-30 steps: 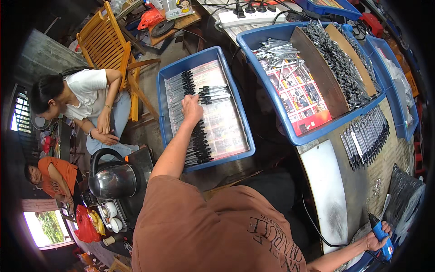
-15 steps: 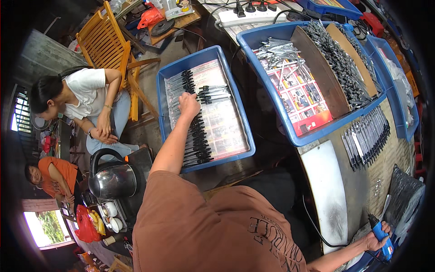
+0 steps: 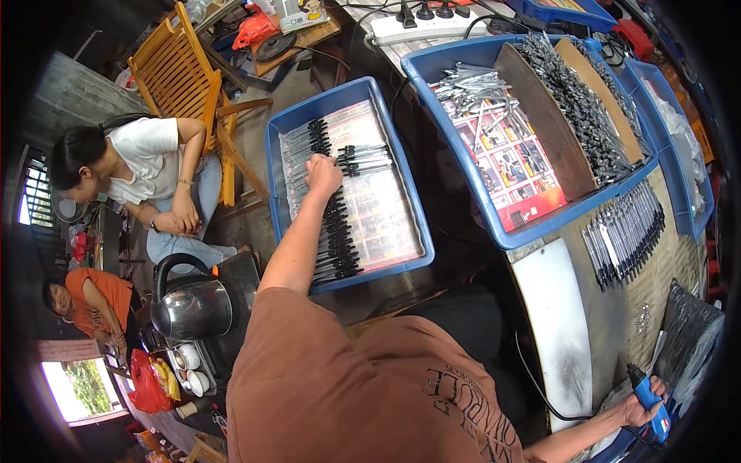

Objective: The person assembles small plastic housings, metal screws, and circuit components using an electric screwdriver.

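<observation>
My left hand (image 3: 324, 174) is closed, knuckles up, over a row of clear pens with black ends (image 3: 335, 231) in a blue tray (image 3: 430, 251). Its fingertips are hidden, so what they pinch does not show. Just right of it lies a small bunch of pens (image 3: 363, 160), crosswise on the tray's printed lining. At the lower right my right hand (image 3: 647, 401) is wrapped round a blue corded power tool (image 3: 640, 381) with a dark narrow tip. The tool points up and left over the worktable. Beyond it a slanted row of pens (image 3: 624, 234) lies on the table.
A larger blue bin (image 3: 494, 224) holds loose silver pen parts (image 3: 478, 89) and black-and-clear pens (image 3: 575, 104) behind cardboard dividers. Nearby are a white board (image 3: 552, 324), a power strip (image 3: 428, 28), and a kettle (image 3: 193, 309). Two people sit at left, one in white (image 3: 150, 150), another in orange (image 3: 100, 301).
My left hand has shifted very slightly, staying over the pen row. The right hand keeps its hold on the blue tool, with no visible movement.
</observation>
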Action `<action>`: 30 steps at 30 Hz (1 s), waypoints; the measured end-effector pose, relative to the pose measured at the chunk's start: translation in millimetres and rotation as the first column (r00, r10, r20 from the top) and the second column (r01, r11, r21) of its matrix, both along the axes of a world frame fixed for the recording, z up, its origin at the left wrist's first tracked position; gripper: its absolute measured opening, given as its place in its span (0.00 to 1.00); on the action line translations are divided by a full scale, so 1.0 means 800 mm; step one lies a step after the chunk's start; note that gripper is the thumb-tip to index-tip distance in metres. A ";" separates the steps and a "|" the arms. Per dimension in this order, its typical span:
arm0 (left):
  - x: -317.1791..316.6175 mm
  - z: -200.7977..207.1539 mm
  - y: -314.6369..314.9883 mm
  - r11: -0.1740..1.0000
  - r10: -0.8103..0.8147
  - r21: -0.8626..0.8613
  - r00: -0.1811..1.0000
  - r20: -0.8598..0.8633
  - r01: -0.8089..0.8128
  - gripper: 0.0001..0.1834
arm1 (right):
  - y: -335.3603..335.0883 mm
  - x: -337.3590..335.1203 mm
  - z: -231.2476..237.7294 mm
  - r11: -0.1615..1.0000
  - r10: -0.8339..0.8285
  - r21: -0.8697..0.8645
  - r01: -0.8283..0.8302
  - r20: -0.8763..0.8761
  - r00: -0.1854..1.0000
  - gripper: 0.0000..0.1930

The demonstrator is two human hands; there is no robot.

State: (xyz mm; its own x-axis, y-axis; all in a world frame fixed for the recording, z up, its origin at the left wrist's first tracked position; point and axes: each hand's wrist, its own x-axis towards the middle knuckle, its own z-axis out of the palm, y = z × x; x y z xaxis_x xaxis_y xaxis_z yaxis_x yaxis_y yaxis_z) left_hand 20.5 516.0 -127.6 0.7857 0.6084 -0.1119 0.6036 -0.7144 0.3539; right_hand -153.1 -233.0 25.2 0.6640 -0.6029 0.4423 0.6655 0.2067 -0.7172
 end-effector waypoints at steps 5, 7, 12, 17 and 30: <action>-0.001 0.002 0.000 0.999 -0.020 -0.033 1.000 0.005 0.021 0.15 | -0.007 -0.002 -0.003 1.000 -0.005 0.005 0.005 0.002 1.000 0.12; -0.002 0.006 -0.003 1.000 -0.002 -0.027 1.000 -0.008 0.002 0.15 | -0.006 -0.002 -0.002 1.000 0.002 0.004 -0.002 0.003 1.000 0.12; -0.003 0.008 -0.003 1.000 0.010 -0.013 1.000 0.013 -0.010 0.16 | -0.009 -0.003 -0.001 1.000 0.014 -0.011 -0.014 -0.008 1.000 0.12; -0.002 0.007 -0.003 1.000 -0.009 -0.009 1.000 0.023 0.010 0.19 | -0.005 -0.002 -0.001 1.000 -0.021 -0.006 0.021 -0.012 1.000 0.13; -0.027 0.004 -0.005 0.988 -0.094 0.137 0.987 0.133 0.075 0.16 | -0.003 -0.002 0.001 1.000 0.016 -0.016 -0.016 -0.004 1.000 0.13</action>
